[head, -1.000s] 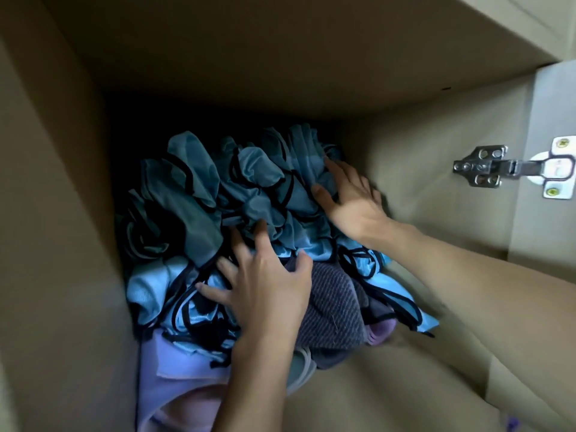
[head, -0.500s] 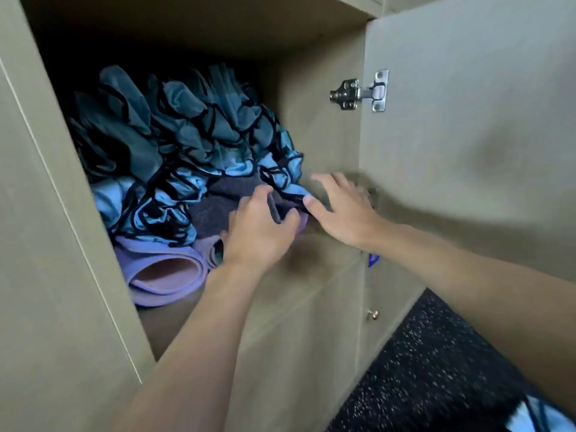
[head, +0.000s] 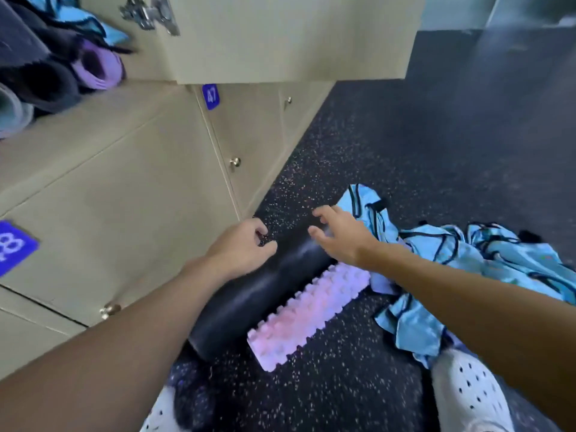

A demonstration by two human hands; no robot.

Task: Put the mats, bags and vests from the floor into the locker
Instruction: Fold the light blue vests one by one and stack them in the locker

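The speckled dark floor [head: 389,145] fills the right and bottom of the frame, with the beige locker [head: 131,188] along the left. In its open compartment at upper left lie rolled mats [head: 93,65]. Light blue vests [head: 498,263] sprawl on the floor at right. A black foam roller [head: 261,294] lies at centre, just beside a pink ridged roller [head: 308,313]. My left hand [head: 241,249] rests loosely curled on the black roller's far end, grasping nothing; my right hand [head: 339,235] hovers above it, fingers spread.
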